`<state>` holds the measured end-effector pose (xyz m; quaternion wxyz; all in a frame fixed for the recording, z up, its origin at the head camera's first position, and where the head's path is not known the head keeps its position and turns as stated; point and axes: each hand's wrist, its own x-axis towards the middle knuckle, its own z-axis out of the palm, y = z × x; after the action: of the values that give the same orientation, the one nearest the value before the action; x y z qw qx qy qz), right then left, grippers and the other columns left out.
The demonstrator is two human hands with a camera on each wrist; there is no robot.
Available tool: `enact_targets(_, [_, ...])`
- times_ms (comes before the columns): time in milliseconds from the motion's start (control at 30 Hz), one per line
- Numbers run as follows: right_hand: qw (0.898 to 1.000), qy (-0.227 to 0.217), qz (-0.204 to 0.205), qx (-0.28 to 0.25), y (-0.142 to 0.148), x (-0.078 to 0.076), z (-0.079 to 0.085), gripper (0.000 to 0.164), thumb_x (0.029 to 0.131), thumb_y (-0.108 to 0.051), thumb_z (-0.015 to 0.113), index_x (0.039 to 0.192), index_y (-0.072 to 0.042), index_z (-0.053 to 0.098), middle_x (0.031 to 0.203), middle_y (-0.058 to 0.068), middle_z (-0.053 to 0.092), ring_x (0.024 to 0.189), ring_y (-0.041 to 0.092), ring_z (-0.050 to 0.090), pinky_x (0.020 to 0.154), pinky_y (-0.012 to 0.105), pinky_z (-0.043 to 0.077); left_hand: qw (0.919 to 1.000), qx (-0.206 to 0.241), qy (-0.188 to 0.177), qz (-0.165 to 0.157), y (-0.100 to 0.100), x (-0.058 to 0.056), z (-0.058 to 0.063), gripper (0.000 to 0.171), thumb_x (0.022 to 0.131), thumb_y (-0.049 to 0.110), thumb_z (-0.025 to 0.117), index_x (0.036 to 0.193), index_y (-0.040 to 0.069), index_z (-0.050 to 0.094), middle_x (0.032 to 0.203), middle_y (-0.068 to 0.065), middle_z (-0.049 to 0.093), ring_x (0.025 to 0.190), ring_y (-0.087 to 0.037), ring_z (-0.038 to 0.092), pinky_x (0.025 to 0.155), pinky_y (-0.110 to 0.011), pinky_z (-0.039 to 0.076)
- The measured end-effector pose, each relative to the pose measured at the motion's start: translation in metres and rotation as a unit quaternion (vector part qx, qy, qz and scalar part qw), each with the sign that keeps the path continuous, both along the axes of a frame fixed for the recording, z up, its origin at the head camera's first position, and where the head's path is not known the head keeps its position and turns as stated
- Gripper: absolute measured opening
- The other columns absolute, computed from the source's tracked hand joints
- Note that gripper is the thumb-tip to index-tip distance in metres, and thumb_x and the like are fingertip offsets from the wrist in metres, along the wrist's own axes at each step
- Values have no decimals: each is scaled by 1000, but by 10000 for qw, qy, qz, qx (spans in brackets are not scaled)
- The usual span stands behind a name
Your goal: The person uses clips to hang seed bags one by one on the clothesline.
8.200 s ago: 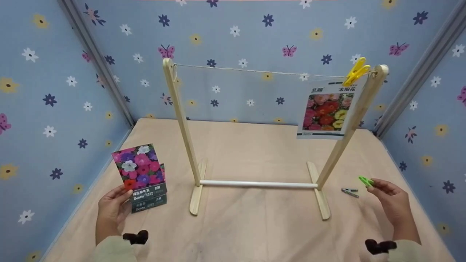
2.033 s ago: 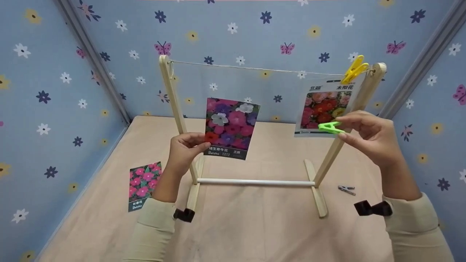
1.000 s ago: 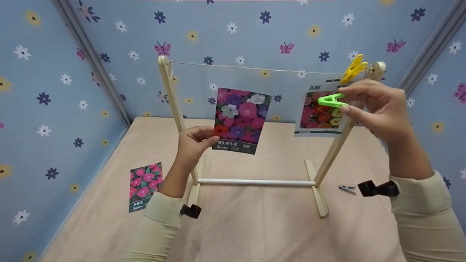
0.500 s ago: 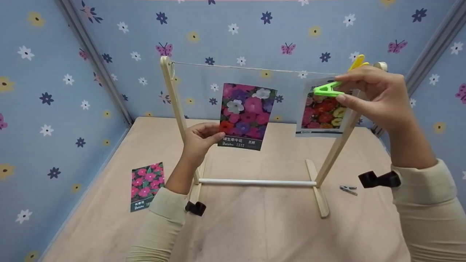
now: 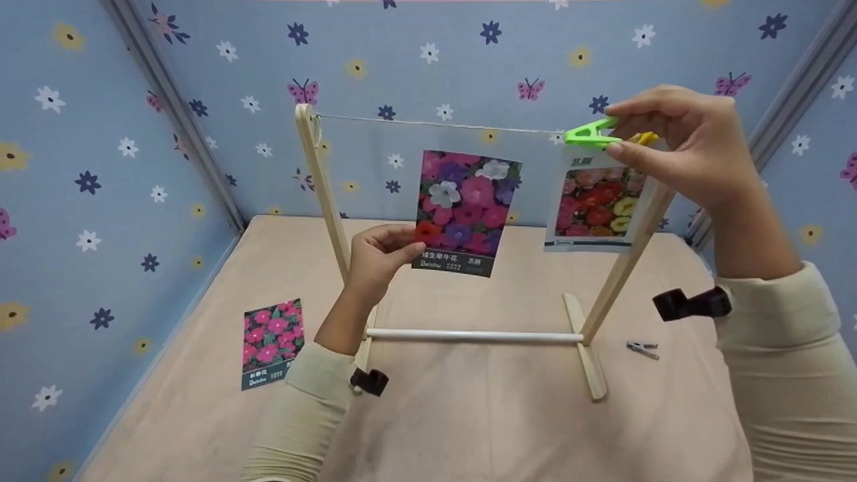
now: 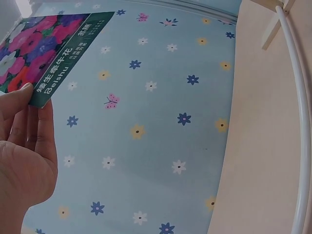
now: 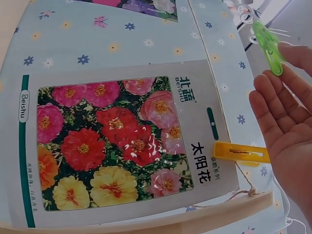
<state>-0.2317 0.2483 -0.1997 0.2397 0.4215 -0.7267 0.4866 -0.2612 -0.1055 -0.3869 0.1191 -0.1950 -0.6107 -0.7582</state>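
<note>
My left hand (image 5: 376, 261) pinches the lower left edge of a seed packet (image 5: 467, 207) with pink, purple and white flowers, its top a little below the string (image 5: 435, 124). In the left wrist view the thumb presses near the dark green label of this packet (image 6: 53, 53). Between thumb and fingers my right hand (image 5: 693, 144) pinches a green clothespin (image 5: 588, 136), whose tip overlaps the string in the head view. Just beneath hangs a white seed packet (image 5: 596, 207) with red and yellow flowers. A yellow clothespin (image 7: 241, 152) clips it to the string.
The string spans a wooden stand with a left post (image 5: 321, 181), a right post (image 5: 626, 268) and a white crossbar (image 5: 475, 335). Another pink-flowered packet (image 5: 271, 341) lies on the table at left. A grey clothespin (image 5: 643, 349) lies right of the stand.
The held packet was lifted from the table's left side and carried up and right, leaving another packet there. My right hand raised the green clothespin from the table's right to string height.
</note>
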Motion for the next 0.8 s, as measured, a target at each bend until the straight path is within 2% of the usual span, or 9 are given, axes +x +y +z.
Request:
enact_targets(100, [9996,-19,-229,172,-3,-2,4,29,80,13,70,109,14,65,99,12,68,86,17,65,83,19,51,10000,-85,30,-2,2,-1,0,19,80,-7,75,99,-5,74,87,-10,73,77,-18,66,68,-29,58])
enact_targets(300, [9971,-54,-577,489,-6,-6,7,29,81,11,71,109,10,67,101,12,66,88,16,65,85,18,50,9998,-183,47,34,7,-3,2,19,80,-5,76,99,-6,73,87,-10,73,77,-18,66,68,-29,58])
enact_targets(467, [9924,161,-751,961,-12,-10,10,29,84,10,69,113,7,67,104,4,66,91,14,65,87,18,50,9998,-181,-27,-27,13,-7,1,18,80,-4,76,98,-6,74,87,-10,73,77,-18,67,69,-30,58])
enact_targets(600, [9815,297,-1206,1455,-21,-10,15,26,90,1,67,116,3,67,104,0,65,92,7,63,89,18,49,9997,-216,-121,-70,17,-10,1,19,81,-3,77,99,-5,74,87,-10,73,78,-18,67,70,-31,59])
enact_targets(700, [9703,313,-1642,1749,-29,-9,16,24,92,-7,67,114,1,68,102,3,64,91,1,59,89,16,47,9995,-261,-191,-67,20,-11,1,19,80,-2,77,99,-5,74,88,-10,73,78,-18,67,71,-32,59])
enact_targets(800, [9620,381,-1885,1939,-34,-8,17,22,92,-9,68,111,1,69,101,7,64,89,-1,56,87,13,45,9993,-287,-244,-58,23,-12,1,19,80,-1,78,99,-3,74,88,-10,73,78,-19,67,72,-32,59])
